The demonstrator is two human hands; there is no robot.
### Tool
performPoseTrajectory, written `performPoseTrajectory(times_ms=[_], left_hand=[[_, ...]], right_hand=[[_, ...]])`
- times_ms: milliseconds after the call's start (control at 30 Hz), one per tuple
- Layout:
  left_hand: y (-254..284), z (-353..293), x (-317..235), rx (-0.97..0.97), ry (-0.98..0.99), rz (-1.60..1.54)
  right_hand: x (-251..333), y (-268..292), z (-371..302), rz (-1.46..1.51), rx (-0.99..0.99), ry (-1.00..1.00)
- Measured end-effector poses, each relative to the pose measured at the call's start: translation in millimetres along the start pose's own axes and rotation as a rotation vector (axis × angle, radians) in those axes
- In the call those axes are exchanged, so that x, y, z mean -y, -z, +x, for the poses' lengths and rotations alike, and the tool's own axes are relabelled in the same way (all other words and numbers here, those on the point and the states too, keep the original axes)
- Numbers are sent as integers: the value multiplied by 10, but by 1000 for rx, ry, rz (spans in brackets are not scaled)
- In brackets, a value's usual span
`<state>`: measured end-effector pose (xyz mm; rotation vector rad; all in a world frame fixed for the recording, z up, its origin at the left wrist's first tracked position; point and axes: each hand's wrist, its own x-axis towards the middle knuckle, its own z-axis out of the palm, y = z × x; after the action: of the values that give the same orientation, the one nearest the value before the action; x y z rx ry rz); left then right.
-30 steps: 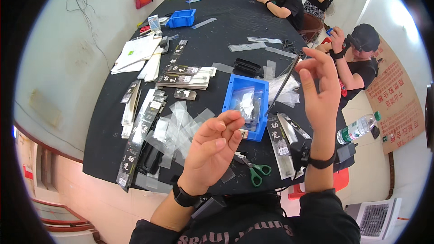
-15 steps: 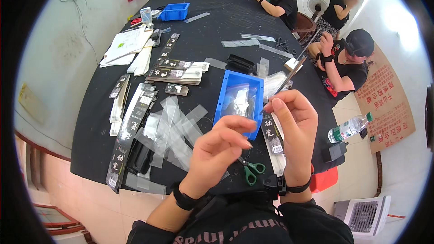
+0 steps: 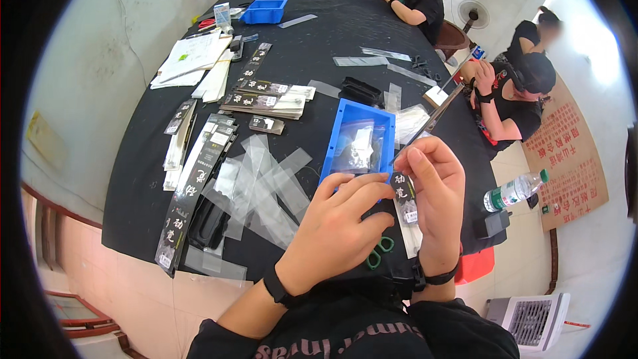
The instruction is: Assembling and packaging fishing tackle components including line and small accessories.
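My right hand [image 3: 435, 193] pinches a thin dark rod [image 3: 433, 119] between thumb and fingers; the rod slants up and away to the right. Beside its near end is my left hand [image 3: 342, 229], fingers bent and thumb apart from them, with nothing visible in its grasp. Just beyond the hands lies a blue tray [image 3: 333, 134] holding a clear plastic bag with white pieces [image 3: 362, 148]. Partly covered by my left hand are green-handled scissors [image 3: 375, 259]. A black printed sleeve [image 3: 402, 189] lies beneath my right hand.
Clear plastic strips [image 3: 256, 186], long black printed packages [image 3: 193, 196] and stacked sleeves [image 3: 262, 101] cover the table's left side. A water bottle [image 3: 512, 193] stands at the right edge near a dark box [image 3: 493, 225]. A co-worker [image 3: 512, 96] sits at the right.
My left hand has moved right and up, toward the rod's near end and my right hand. My right hand keeps its pinch on the rod. The view has shifted slightly.
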<state>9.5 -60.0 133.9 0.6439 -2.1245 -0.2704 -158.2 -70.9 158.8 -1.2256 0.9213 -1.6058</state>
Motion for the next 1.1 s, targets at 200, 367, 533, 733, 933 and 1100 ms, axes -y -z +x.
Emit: performPoseTrajectory(times_ms=[200,367,533,733,933,1100], left_hand=[[-71,9,15,46,21,36],[-206,-40,54,81,5,88],[-256,-94,56,93,-15,129],[-281,-206,-94,186,-9,164],[-242,-162,-122,197,4,189],[-240,-19,28,200,-27,172]], right_hand=[[-262,-39,38,-286,-224,317],[-89,-115,-50,-786,-58,284],[-108,-78,-72,-695,169,189],[-167,30,-83,-444,275,130],[-188,31,-21,-424,250,123],[-65,102,-13,-438,136,60]])
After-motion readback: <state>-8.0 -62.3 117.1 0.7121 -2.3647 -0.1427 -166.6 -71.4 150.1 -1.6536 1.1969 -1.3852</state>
